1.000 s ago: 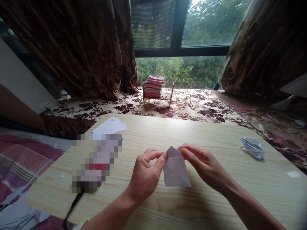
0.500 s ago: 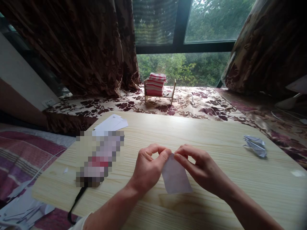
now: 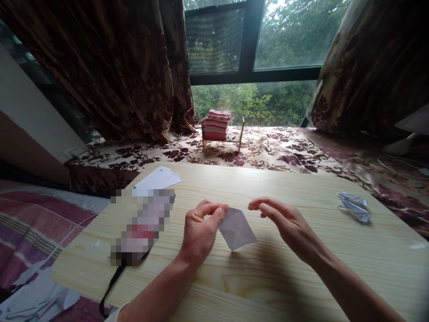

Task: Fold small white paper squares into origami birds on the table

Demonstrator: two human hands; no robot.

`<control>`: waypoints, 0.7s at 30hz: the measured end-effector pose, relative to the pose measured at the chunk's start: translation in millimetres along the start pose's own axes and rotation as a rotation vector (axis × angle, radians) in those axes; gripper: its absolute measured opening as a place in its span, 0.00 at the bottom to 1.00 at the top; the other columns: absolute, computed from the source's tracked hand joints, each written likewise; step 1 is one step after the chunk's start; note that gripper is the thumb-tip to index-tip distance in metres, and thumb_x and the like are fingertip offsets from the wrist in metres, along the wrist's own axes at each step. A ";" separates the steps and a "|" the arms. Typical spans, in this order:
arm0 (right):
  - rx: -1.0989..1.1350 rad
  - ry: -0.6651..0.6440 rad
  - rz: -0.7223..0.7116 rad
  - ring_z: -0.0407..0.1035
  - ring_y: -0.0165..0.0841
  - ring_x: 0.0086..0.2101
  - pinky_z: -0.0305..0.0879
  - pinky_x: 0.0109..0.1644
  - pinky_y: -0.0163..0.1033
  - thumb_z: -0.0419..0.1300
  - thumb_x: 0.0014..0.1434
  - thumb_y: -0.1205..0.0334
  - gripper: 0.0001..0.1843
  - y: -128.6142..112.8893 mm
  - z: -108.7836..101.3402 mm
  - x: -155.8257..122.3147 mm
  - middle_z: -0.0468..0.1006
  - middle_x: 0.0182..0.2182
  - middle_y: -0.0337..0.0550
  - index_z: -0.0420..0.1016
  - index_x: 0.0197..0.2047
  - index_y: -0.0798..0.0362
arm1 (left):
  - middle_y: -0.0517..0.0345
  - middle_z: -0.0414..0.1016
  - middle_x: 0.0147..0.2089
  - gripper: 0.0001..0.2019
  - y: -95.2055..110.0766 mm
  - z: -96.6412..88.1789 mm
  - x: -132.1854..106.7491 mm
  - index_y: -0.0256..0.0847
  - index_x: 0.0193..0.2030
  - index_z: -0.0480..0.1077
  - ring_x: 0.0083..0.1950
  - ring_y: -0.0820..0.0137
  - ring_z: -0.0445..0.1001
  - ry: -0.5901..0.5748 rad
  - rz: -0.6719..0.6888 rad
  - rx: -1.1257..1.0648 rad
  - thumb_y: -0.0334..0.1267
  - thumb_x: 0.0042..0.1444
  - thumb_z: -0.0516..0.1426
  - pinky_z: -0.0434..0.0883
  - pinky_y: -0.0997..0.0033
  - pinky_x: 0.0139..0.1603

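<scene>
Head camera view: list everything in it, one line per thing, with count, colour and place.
table: one, pale wood, foreground.
folded paper: one, white, above the table's middle, pinched in the left hand.
paper figure: one, white-grey, table's right side.
paper sheets: a few, white, table's far left corner.
blurred item: one, pink, white and red, table's left side; kind unclear.
black cord: one, hanging off the table's near left edge.
striped cloths: one stack, red and white, on a wooden rack below the window.
curtains: two, brown flowered, either side of the window.
left hand: pinching the folded paper.
right hand: open, beside the paper, not touching.
</scene>
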State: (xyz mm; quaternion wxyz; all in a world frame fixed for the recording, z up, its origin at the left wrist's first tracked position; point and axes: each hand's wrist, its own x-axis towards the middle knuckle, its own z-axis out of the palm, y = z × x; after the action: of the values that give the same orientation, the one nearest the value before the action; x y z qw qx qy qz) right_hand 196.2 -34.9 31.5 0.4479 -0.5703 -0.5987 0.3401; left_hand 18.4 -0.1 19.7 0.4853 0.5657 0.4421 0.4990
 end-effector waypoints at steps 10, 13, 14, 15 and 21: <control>-0.054 -0.015 -0.131 0.66 0.31 0.31 0.62 0.36 0.36 0.57 0.59 0.57 0.10 -2.2 7.9 -5.0 0.73 0.27 0.39 0.72 0.30 0.53 | 0.55 0.75 0.32 0.05 9.2 4.9 -9.7 0.38 0.31 0.76 0.38 0.68 0.71 -0.160 0.185 0.200 0.34 0.54 0.59 0.66 0.69 0.42; -0.086 -0.033 -0.253 0.67 0.32 0.32 0.63 0.37 0.37 0.58 0.58 0.61 0.06 -3.1 7.4 -5.3 0.73 0.28 0.40 0.72 0.30 0.52 | 0.57 0.74 0.30 0.05 10.8 5.2 -12.1 0.40 0.30 0.75 0.37 0.68 0.69 -0.160 0.373 0.347 0.32 0.54 0.58 0.65 0.67 0.43; -0.093 -0.038 -0.301 0.67 0.32 0.32 0.63 0.37 0.37 0.58 0.59 0.62 0.06 -3.7 8.0 -5.3 0.73 0.28 0.40 0.72 0.30 0.52 | 0.57 0.74 0.29 0.05 11.2 5.6 -13.3 0.40 0.30 0.75 0.37 0.68 0.69 -0.157 0.420 0.378 0.31 0.54 0.58 0.64 0.67 0.43; -0.105 -0.044 -0.349 0.67 0.33 0.32 0.64 0.37 0.37 0.57 0.59 0.63 0.06 -4.1 8.5 -5.1 0.73 0.27 0.41 0.72 0.30 0.52 | 0.57 0.73 0.29 0.05 11.5 5.8 -14.5 0.39 0.29 0.74 0.37 0.68 0.68 -0.154 0.449 0.400 0.30 0.54 0.58 0.63 0.66 0.43; -0.234 0.033 -0.383 0.68 0.36 0.34 0.65 0.39 0.40 0.55 0.60 0.61 0.09 8.3 -10.7 2.7 0.75 0.29 0.44 0.72 0.30 0.52 | 0.60 0.68 0.26 0.08 6.9 -1.9 -8.0 0.38 0.24 0.67 0.33 0.71 0.66 -0.065 0.215 0.277 0.33 0.53 0.56 0.63 0.69 0.39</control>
State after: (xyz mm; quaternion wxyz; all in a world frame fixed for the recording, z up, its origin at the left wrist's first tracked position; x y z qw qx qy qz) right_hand 209.3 -32.4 28.2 0.4449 -0.4999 -0.7238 0.1679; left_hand 15.8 -8.8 25.5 0.3604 0.6870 0.4278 0.4638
